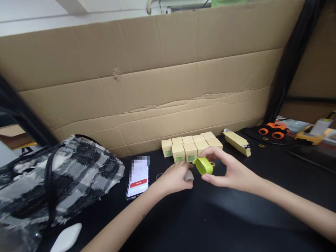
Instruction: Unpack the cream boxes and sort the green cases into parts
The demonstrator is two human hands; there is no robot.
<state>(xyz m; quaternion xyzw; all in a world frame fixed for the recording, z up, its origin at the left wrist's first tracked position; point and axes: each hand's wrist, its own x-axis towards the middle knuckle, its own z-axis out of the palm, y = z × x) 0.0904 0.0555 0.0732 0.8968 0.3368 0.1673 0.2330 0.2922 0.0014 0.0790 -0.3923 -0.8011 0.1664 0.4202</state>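
My right hand (225,168) pinches a small lime-green hollow case (204,166) between thumb and fingers. Its open side faces left, and a small loop stands out at its right. Just left of it, my left hand (175,179) is closed around a small grey object (188,175), mostly covered by the fingers, so its kind does not show. Right behind both hands stand several small cream boxes (191,151) in two rows, with green labels on some fronts. A clear piece (158,176) lies partly hidden behind my left hand.
A phone (138,182) with a lit screen lies to the left, near a black-and-white plaid bag (78,175) and a white rounded object (67,238). At right are a long yellowish box (237,142), an orange toy truck (275,130) and a dark tablet-like slab (309,157). Cardboard (157,77) walls the back.
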